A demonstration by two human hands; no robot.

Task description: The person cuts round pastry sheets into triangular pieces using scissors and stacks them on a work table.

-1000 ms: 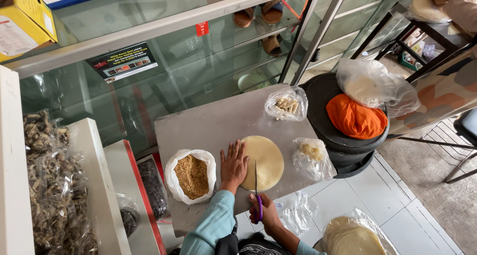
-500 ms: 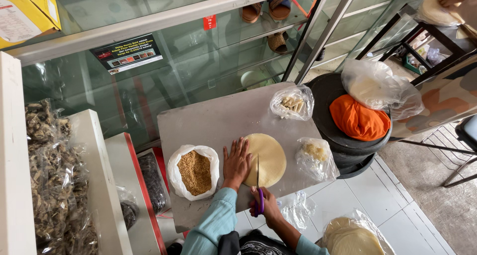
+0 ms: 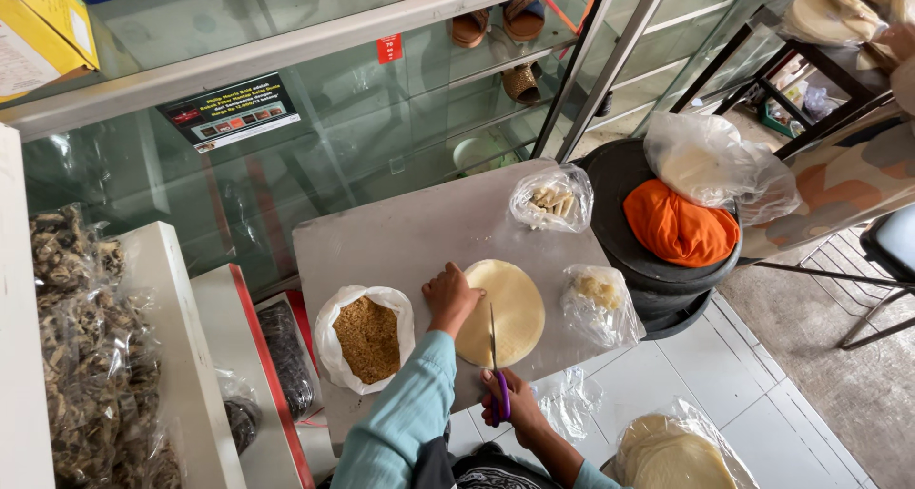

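Left hand (image 3: pixel 450 296) presses flat, fingers together, on the wrapper (image 3: pixel 502 313); right hand (image 3: pixel 508 405) grips scissors (image 3: pixel 496 356) at the wrapper's near edge. Cut barely begun.

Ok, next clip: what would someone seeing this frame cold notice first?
Probably the pale round flatbread in the middle of the grey tabletop, with the left hand pressed on its left edge and the right hand holding purple-handled scissors over it. Next, the open bag of brown crumbs to its left and the bright orange cloth on the black tub at right.
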